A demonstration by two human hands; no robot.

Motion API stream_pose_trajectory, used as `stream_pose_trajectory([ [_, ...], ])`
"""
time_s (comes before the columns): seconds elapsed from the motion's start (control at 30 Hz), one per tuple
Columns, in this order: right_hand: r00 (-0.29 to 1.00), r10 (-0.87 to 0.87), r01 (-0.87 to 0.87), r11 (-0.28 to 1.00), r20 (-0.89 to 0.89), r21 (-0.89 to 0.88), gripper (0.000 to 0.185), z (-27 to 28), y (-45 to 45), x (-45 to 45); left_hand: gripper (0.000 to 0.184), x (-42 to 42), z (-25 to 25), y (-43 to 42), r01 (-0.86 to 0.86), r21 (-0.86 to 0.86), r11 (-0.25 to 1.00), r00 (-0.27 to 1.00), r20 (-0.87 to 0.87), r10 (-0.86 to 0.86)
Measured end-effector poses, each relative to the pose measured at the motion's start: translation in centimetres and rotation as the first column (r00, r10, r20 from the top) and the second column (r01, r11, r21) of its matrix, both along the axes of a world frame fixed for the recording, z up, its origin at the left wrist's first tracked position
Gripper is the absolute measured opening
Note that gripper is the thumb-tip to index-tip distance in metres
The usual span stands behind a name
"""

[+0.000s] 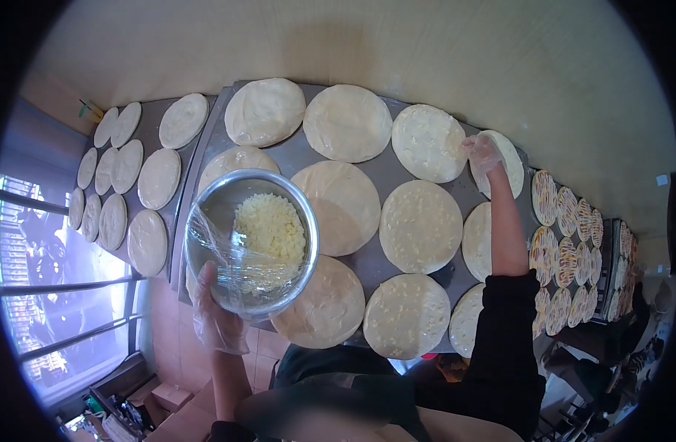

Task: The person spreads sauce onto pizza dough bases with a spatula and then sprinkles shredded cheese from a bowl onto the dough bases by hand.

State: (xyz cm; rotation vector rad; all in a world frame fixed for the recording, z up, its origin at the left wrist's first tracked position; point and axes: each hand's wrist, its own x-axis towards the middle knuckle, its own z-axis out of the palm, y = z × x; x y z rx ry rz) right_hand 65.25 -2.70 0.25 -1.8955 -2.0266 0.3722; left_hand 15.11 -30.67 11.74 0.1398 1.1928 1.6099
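My left hand [218, 313], in a clear plastic glove, grips the near left rim of a steel bowl [313, 236]. Inside lies a heap of pale yellow crumbs [270, 228], much like crumbled cheese, and clear plastic film [213, 239] covers part of the bowl. My gloved right hand [484, 153] is stretched out at the far right, between a dough round dotted with crumbs [428, 144] and a plainer one [509, 158]. Its fingers are drawn together; anything in them is hidden. More dotted rounds [420, 226] lie left of my right arm, and plain rounds [347, 123] sit further left.
Dough rounds [159, 179] fill another grey tray at the left. On the right stand several topped rounds with striped sauce [544, 197]. A wall [456, 59] runs behind the trays. A window [65, 295] is at the left, and a person [596, 361] is at the lower right.
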Motion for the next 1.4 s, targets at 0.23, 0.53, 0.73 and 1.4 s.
stream_pose_trajectory([
  [0.23, 0.925, -0.125, 0.011, 0.952, -0.359, -0.305, 0.018, 0.8, -2.1, -1.1, 0.051, -1.0, -0.7, -0.4, 0.029, 0.013, 1.000, 0.999, 0.032, -0.029],
  [0.53, 0.993, 0.103, -0.107, 0.991, -0.052, -0.077, 0.015, 1.6, -4.4, -3.8, 0.048, -0.6, 0.3, -0.3, 0.024, -0.001, 1.000, 0.999, -0.027, -0.024],
  [0.73, 0.993, -0.102, 0.111, 0.968, 0.053, -0.227, 0.010, 2.4, -4.4, -5.8, 0.047, -0.7, 0.1, -0.6, -0.003, -0.007, 1.000, 0.999, -0.035, 0.002],
  [1.4, 0.869, 0.159, -0.248, 0.960, -0.469, -0.134, 0.013, -0.6, -1.5, -5.1, 0.048, -1.1, 0.6, -2.1, -0.022, -0.050, 0.999, 1.000, -0.019, 0.021],
])
